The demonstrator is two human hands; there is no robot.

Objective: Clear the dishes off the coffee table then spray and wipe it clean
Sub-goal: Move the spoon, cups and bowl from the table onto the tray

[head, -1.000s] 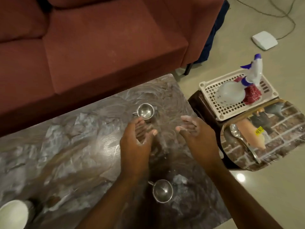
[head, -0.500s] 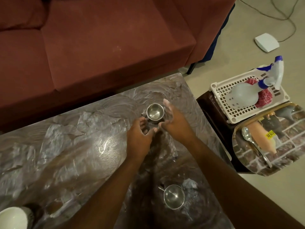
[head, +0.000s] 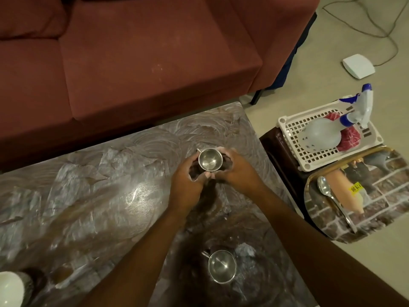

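A small steel cup (head: 209, 160) with a handle stands near the far right part of the marbled coffee table (head: 93, 196). My left hand (head: 188, 180) and my right hand (head: 238, 173) cup it from both sides, fingers curled round its wall. A second steel cup (head: 222, 266) stands on the table close to me, between my forearms. A white bowl (head: 10, 289) sits at the table's near left corner. The spray bottle (head: 327, 131) lies in a white basket (head: 290, 129) to the right, over a red cloth (head: 350, 139).
A dark red sofa (head: 132, 63) runs along the table's far side. Right of the table, a dark stool (head: 281, 156) carries the basket and a printed tray (head: 376, 196) with a spoon (head: 332, 200). A white box (head: 358, 65) and cable lie on the floor.
Both hands moved forward from above the table's middle and closed round the far steel cup. The view shifted left, so the basket and tray sit further right.
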